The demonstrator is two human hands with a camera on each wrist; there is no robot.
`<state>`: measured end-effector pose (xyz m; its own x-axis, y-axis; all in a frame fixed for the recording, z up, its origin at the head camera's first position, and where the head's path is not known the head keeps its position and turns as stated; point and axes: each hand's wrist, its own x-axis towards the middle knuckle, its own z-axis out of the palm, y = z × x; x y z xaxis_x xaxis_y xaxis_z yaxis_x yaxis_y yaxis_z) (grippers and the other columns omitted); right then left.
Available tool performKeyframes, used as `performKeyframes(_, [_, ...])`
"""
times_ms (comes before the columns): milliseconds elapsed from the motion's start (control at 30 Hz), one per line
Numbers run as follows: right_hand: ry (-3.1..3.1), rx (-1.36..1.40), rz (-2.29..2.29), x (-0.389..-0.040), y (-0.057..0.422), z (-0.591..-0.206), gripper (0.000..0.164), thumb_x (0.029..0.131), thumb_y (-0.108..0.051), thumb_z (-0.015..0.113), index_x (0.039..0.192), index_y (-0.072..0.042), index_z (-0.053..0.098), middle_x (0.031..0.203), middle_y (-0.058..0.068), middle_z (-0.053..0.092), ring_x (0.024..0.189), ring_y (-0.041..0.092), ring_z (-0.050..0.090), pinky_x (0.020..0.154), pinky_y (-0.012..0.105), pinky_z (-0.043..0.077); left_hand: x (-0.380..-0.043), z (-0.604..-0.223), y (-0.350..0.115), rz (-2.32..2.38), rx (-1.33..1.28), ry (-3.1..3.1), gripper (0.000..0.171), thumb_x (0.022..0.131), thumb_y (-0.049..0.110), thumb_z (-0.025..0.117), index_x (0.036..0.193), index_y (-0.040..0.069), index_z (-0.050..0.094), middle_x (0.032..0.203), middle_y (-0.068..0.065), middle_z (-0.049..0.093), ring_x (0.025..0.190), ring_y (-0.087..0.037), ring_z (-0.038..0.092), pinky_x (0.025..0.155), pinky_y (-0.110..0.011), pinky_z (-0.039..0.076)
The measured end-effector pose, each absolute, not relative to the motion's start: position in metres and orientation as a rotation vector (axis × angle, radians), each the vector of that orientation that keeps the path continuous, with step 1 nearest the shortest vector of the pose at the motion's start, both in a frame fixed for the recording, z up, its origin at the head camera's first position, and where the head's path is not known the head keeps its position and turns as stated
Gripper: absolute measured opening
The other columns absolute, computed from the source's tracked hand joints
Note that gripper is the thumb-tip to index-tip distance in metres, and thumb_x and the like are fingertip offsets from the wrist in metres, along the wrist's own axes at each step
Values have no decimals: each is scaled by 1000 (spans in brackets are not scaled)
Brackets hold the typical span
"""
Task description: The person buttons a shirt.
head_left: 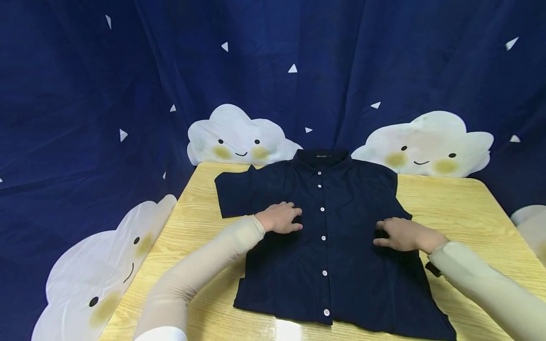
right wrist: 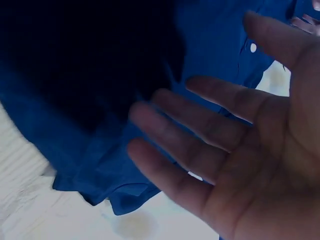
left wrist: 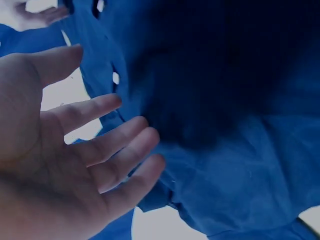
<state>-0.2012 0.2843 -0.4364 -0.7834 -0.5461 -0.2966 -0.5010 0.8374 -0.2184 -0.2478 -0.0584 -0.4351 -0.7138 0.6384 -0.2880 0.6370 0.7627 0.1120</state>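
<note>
A dark navy button-up shirt (head_left: 294, 274) lies spread front up, its collar at the far side and a row of white buttons down the middle. The sleeve on the left sticks out sideways; on the right no sleeve extends outward. Over the shirt's left half is my left hand (head_left: 280, 218), palm down with fingers loosely extended. My right hand (head_left: 401, 234) is over the right half near the side edge, fingers slightly bent. Both wrist views show the left palm (left wrist: 55, 145) and right palm (right wrist: 255, 165) holding nothing. Whether fingertips touch the cloth, I cannot tell.
Beneath the shirt is a light wood-grain table (head_left: 204, 246). A navy curtain (head_left: 256, 57) with white triangles hangs behind and to the left. White smiling clouds (head_left: 239, 135) border the table's back and left edges. A small dark item (head_left: 432, 269) shows by my right wrist.
</note>
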Motion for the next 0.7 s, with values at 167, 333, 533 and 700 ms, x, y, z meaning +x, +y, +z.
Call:
performKeyframes(167, [2692, -778, -246, -226, 277, -436, 26, 92, -29, 61, 99, -4, 63, 81, -2, 59, 70, 12, 54, 64, 36, 46, -268, -440, -49, 40, 889, 2629, 49, 96, 42, 51, 136, 12, 50, 135, -9, 50, 121, -22, 47, 99, -37, 38])
performKeyframes(333, [2698, -698, -266, -250, 268, -433, 32, 94, -29, 59, 106, 0, 63, 89, 5, 63, 74, 15, 56, 69, 40, 49, -285, -436, -44, 80, 839, 2553, 39, 96, 41, 51, 122, 12, 58, 115, -5, 60, 100, -18, 56, 86, -34, 45])
performKeyframes(533, [2736, -582, -298, -277, 254, -432, 33, 94, -28, 57, 109, 1, 63, 93, 9, 64, 78, 20, 58, 74, 44, 49, -313, -419, -35, 239, 745, 2566, 39, 98, 39, 50, 120, 10, 60, 108, -5, 61, 94, -18, 57, 83, -34, 46])
performKeyframes(700, [2758, -531, -353, -294, 241, -433, 29, 95, -25, 56, 104, 1, 65, 86, 8, 64, 72, 20, 57, 69, 41, 49, -335, -414, -25, 356, 658, 2642, 44, 98, 37, 50, 130, 8, 52, 122, -8, 57, 105, -20, 55, 92, -38, 43])
